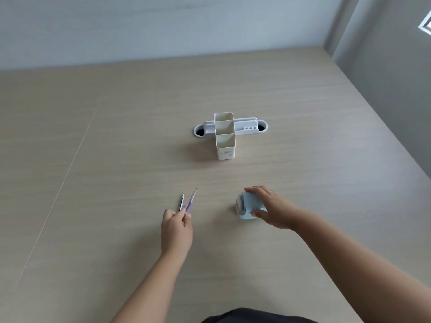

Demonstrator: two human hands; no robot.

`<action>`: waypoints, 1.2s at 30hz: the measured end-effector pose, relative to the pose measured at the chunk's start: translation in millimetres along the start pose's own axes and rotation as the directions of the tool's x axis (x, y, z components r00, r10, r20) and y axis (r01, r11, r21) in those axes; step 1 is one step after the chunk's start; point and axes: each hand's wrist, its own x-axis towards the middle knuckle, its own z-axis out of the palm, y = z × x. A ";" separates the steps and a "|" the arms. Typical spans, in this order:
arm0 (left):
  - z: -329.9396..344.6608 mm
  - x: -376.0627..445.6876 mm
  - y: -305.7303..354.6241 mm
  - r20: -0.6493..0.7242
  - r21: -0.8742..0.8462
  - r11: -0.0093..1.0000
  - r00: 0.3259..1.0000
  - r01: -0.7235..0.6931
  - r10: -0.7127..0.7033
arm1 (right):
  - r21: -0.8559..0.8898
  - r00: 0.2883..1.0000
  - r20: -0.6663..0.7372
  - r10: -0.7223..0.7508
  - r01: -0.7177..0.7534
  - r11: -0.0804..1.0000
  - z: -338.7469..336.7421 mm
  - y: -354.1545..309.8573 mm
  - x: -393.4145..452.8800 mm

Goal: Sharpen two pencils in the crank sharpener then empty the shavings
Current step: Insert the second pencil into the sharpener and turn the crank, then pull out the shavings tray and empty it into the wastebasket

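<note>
My left hand point(176, 229) holds two pencils by their back ends, tips pointing away from me: a purple pencil point(191, 200) and a darker blue-green pencil point(181, 202) just left of it. My right hand point(271, 207) rests over a light blue crank sharpener point(246, 206) that sits on the wooden table point(116, 159), fingers wrapped over its top and thumb at its near side. The sharpener's crank is hidden under my hand. The pencils are about a hand's width left of the sharpener.
A cream pen holder point(224, 136) with three compartments stands farther back at the centre. Behind it lies a white cable-port cover point(247, 127) set into the table. The table's right edge runs diagonally; a grey wall lies beyond.
</note>
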 end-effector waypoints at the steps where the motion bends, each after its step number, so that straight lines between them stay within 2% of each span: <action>1: -2.4 1.6 -1.0 -0.016 0.040 0.999 1.000 0.022 -0.021 | -0.001 1.000 -0.005 -0.003 0.003 1.000 0.5 0.6 -0.2; 4: -8.2 7.7 -0.8 0.005 0.111 0.991 0.997 0.074 -0.075 | 0.010 1.000 -0.007 -0.006 0.006 1.000 1.6 1.5 0.1; 10: -4.4 21.1 -4.8 0.031 0.071 0.990 0.992 0.120 -0.123 | -0.009 1.000 -0.016 -0.018 0.017 1.000 2.5 3.9 0.4; 13: -2.5 21.6 -11.3 -0.004 0.068 0.987 0.990 0.142 -0.142 | -0.011 0.999 -0.026 -0.029 0.028 1.000 3.1 5.6 -0.7; 17: -4.3 14.9 -19.0 -0.045 -0.012 0.984 0.983 0.179 -0.179 | 0.001 0.998 -0.046 -0.036 0.036 0.999 4.1 7.0 -1.3; 22: -5.4 12.7 -15.5 -0.001 -0.125 0.947 0.955 0.295 -0.297 | 0.003 0.999 -0.042 -0.033 0.033 0.999 4.6 7.4 -1.0; 36: 7.1 24.7 -10.5 0.037 -0.159 0.944 0.957 0.289 -0.286 | 0.019 1.000 -0.027 -0.015 0.016 1.000 2.8 7.9 -0.2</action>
